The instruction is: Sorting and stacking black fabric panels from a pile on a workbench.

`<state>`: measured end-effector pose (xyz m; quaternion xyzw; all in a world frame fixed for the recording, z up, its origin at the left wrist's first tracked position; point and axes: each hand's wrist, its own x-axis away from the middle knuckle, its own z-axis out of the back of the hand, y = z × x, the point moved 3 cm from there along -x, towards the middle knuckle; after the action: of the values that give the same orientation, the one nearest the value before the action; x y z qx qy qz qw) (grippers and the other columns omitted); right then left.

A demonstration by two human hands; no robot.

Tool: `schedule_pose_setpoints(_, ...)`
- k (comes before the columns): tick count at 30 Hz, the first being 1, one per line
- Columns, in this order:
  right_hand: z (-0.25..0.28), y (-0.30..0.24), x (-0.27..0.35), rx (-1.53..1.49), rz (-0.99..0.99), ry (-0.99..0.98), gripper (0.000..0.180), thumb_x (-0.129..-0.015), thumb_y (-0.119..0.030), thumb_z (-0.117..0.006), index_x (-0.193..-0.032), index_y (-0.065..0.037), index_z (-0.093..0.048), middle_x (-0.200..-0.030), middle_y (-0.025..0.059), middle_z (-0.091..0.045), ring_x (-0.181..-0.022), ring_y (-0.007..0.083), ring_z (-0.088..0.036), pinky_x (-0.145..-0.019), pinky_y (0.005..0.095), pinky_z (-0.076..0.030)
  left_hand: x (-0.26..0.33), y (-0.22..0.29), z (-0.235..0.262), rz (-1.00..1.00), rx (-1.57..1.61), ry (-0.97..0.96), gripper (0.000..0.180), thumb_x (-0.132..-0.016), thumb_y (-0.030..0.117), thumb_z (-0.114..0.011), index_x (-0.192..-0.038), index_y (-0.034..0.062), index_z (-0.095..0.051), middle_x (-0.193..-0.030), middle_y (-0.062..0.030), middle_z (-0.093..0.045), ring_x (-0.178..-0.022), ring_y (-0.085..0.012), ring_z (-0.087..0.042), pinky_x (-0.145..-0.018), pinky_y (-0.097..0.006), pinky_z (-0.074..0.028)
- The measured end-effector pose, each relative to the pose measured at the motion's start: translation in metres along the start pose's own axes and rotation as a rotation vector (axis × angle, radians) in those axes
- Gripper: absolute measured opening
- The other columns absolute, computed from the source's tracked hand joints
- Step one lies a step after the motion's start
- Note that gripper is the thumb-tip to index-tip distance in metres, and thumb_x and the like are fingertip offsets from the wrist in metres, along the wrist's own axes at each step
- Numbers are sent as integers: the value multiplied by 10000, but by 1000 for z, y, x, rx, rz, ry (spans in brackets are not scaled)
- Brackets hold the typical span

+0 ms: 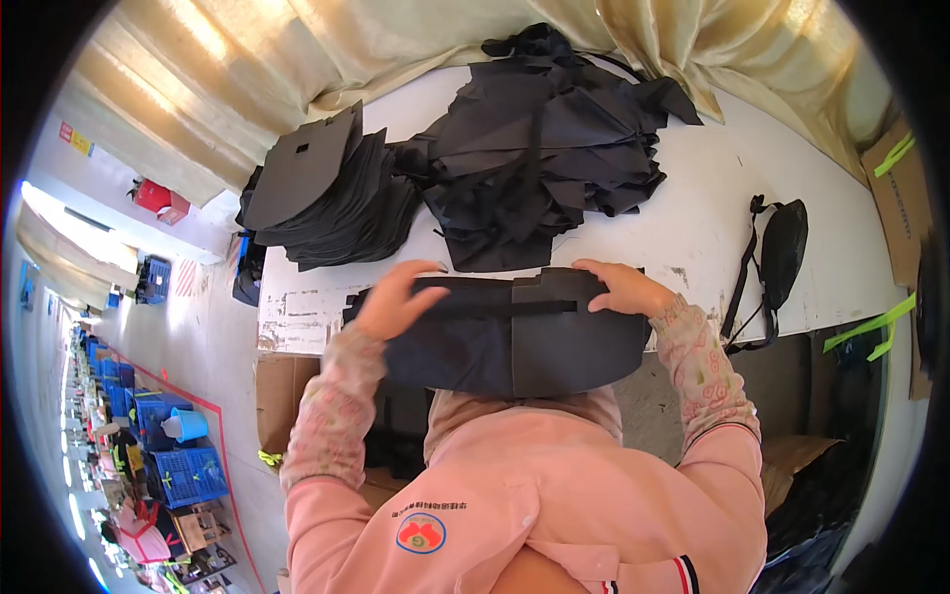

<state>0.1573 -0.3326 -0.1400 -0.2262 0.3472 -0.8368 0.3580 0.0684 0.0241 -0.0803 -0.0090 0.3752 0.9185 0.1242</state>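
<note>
1. At the near edge of the white tabletop (pixel 693 228), both hands rest on a black fabric piece (pixel 445 346) paired with a stiff dark grey panel (pixel 574 342), which overhangs the edge toward the person's chest.
2. The left hand (pixel 396 297) lies on top of the fabric piece at its left end, fingers spread and slightly curled, pressing down rather than closed around it.
3. The right hand (pixel 625 289) sits on the upper right corner of the stiff panel, fingers bent over its top edge; whether the thumb pinches underneath is hidden, so I cannot tell if it truly grips.
4. The two hands are well apart, one at each end of the piece.
5. A narrow black strap (pixel 495 310) runs across the fabric and onto the panel between the hands.
6. Behind the left hand, a stack of flat dark grey panels (pixel 317 188) lies on the tabletop.
7. Just beside that stack, to its right, a loose heap of black fabric pieces (pixel 554 148) spreads over the middle of the tabletop.
8. To the right, well apart from the hands, a black waist bag (pixel 782 243) with its strap lies near the tabletop's edge.
9. Pale gold curtains (pixel 327 45) hang behind the tabletop.
10. Both forearms wear pink patterned sleeve covers (pixel 698 366) over a pink top.
</note>
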Motion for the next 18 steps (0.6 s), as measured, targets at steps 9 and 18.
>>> schedule_pose_setpoints(9, 0, -47, 12, 116, 64, 145, 726, -698, -11, -727, -1358, -88, -435, -1177, 189, -593, -1046, 369, -586, -893, 414, -470, -117, 32, -133, -34, 270, -710, 519, -785, 211, -772, -1228, 22, -578, -1150, -114, -632, -1082, -210, -580, -939, -334, -451)
schedule_pose_setpoints(18, 2, -57, 20, 200, 42, 205, 743, -700, 7, -715, -1370, -112, -417, -1095, 151, -582, -959, 371, -585, -832, 435, -475, -123, 54, -145, -38, 388, -1020, 579, -693, 78, -809, -1216, -10, -576, -1096, -75, -660, -1000, -163, -596, -931, -297, -453)
